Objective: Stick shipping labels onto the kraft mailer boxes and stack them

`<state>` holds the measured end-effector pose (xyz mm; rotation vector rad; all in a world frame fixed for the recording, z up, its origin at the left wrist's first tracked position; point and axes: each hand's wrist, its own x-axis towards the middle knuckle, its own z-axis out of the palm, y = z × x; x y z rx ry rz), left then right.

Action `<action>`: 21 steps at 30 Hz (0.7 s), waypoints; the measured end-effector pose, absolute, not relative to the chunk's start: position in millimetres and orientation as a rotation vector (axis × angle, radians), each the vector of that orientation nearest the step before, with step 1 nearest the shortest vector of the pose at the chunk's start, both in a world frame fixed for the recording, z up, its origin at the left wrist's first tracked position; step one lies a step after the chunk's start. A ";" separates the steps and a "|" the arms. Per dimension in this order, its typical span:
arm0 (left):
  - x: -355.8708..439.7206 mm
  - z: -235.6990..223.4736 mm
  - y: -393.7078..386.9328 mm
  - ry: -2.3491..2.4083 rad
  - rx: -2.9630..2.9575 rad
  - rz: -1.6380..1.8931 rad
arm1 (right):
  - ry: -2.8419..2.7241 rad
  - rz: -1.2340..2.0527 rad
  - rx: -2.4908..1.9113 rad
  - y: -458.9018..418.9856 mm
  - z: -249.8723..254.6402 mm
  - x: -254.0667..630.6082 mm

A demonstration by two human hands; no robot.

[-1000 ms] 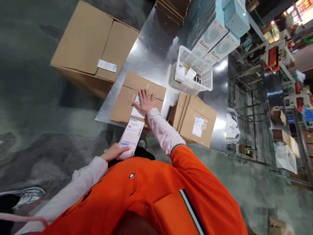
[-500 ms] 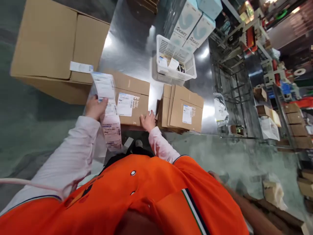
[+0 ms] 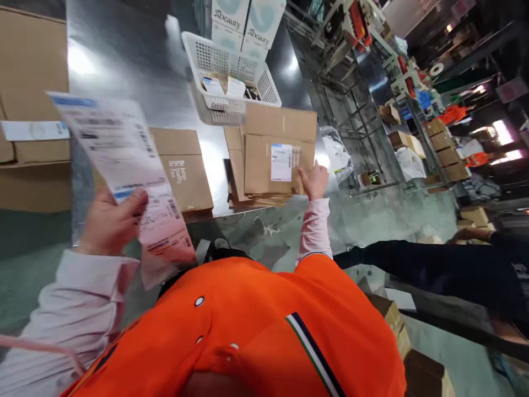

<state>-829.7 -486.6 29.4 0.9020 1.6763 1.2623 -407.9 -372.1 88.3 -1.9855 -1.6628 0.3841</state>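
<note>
Foremost, one orange top (image 3: 231,336), worn by the person, with pale sleeves. One left hand (image 3: 109,223), its thumb pressed over a strip of printed labels (image 3: 128,143), pinching it; the strip's upper end slants above the table, the lower end hangs past its near edge. One right hand (image 3: 316,181), thumb and fingers at the near right corner of a labelled carton (image 3: 262,168); whether they grip it cannot be told. Said carton lies atop a carton pile (image 3: 235,165). One printed carton (image 3: 190,190), "Be better Be healthy Be free", left of the pile, partly behind the strip. One metal table (image 3: 124,71) beneath these. One large carton (image 3: 37,60), labelled, at far left. One clear bag (image 3: 339,151), white contents, by the table's right edge. Beyond the pile, one white basket (image 3: 221,103) holding paper slips (image 3: 235,88). Behind it, stacked "Sbeauty" boxes (image 3: 264,14). Right, one co-worker (image 3: 450,273) in dark clothing.
</note>
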 end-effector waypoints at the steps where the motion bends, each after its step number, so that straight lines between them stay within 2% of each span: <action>1: -820.8 25.7 -490.4 1.622 0.876 1.282 | -1.697 0.512 -1.938 -377.7 84.2 -429.1; 3: -806.5 17.9 -499.2 1.545 0.833 1.234 | -1.745 0.933 -1.716 -395.2 61.4 -492.4; 5: -798.9 12.1 -507.9 1.505 0.813 1.046 | -1.720 1.489 -1.311 -420.3 27.8 -563.0; 7: -798.9 10.4 -515.0 1.486 0.780 0.940 | -1.538 1.672 -1.125 -448.1 -3.8 -618.7; 9: -804.9 12.6 -520.1 1.504 0.699 1.054 | -1.480 1.757 -1.076 -469.1 -23.5 -649.7; 12: -815.8 15.8 -526.9 1.589 0.568 1.279 | -1.612 1.823 -1.044 -470.2 -27.3 -662.9; 21: -806.2 -31.2 -541.2 1.872 0.444 1.343 | -2.165 1.443 -1.097 -426.3 -10.6 -684.7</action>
